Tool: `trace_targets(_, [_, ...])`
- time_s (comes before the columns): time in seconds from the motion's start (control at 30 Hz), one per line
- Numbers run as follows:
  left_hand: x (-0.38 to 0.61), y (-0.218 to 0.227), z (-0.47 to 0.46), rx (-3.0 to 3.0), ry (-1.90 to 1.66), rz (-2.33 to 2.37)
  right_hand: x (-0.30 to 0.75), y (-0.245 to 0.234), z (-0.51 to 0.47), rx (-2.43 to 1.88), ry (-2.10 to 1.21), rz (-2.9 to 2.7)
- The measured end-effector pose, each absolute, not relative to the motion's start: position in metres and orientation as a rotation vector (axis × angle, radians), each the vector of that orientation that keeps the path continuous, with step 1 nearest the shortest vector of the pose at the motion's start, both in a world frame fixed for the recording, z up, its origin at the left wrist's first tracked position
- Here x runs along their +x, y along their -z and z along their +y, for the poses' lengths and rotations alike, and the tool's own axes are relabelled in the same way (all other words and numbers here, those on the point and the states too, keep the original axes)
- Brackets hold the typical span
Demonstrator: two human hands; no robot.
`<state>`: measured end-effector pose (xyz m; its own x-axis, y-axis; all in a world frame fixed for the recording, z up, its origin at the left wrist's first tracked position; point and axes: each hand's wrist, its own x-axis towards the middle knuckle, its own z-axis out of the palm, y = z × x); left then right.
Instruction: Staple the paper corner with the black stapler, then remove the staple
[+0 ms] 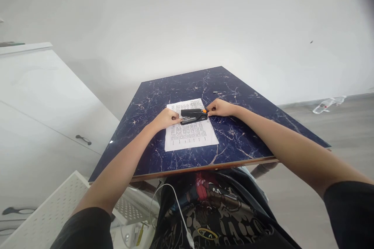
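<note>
A black stapler (193, 115) with an orange tip lies across a printed sheet of paper (189, 134) on a dark blue marbled table (242, 136). My left hand (166, 118) is closed on the stapler's left end. My right hand (220, 107) pinches the right end by the orange tip. Both forearms reach out over the table's near edge.
A small dark item (215, 92) lies on the table beyond my right hand. White cabinets with dark handles (83, 139) stand at the left. A white perforated board (55, 206) sits below them. A crumpled plastic bottle (327, 104) lies on the floor at the right.
</note>
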<state>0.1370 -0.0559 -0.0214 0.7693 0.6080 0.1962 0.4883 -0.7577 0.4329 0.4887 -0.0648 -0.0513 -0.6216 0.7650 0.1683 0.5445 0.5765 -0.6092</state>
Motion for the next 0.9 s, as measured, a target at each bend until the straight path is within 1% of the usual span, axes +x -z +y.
trace_targets(0.4, [0.139, 0.017, -0.06, 2.562, -0.433, 0.866, 0.486, 0.049, -0.068, -1.077, -0.728, -2.389])
trace_targets(0.9, [0.141, 0.012, -0.062, 2.657, -0.411, 0.883, 0.486, 0.04, -0.073, -1.029, -0.79, -2.379])
